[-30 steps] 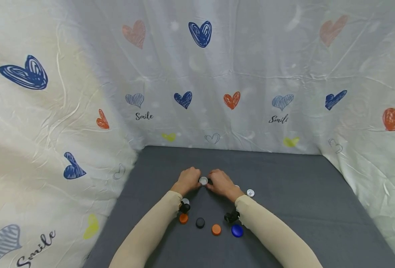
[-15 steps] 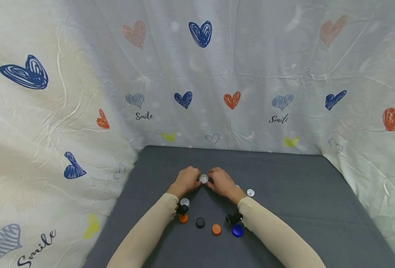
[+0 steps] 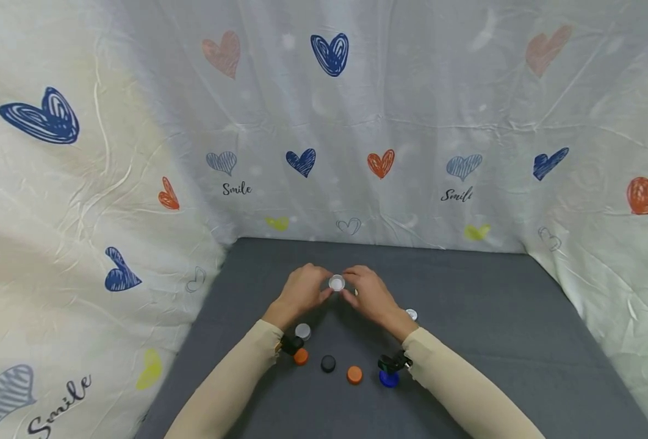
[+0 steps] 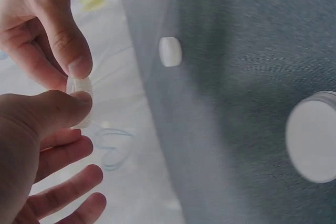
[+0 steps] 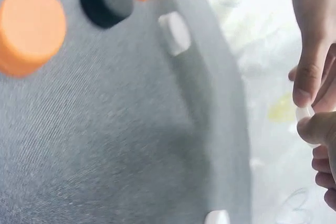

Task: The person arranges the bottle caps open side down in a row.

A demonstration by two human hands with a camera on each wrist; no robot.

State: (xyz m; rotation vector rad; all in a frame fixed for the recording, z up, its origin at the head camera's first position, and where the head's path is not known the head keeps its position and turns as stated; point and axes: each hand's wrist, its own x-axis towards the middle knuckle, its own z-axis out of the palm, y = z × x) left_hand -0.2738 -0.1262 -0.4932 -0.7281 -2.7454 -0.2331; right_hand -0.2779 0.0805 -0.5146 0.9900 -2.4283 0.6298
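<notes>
Head view shows one white, round, shallow plastic cap, its rim towards the camera, held above the grey table between two hands. The left hand pinches it from one side, and the right hand pinches it from the other. In the left wrist view, its edge looks finely ridged. There, three other white round caps lie on the table; in head view lie two orange round caps, one black round cap and one blue round cap.
</notes>
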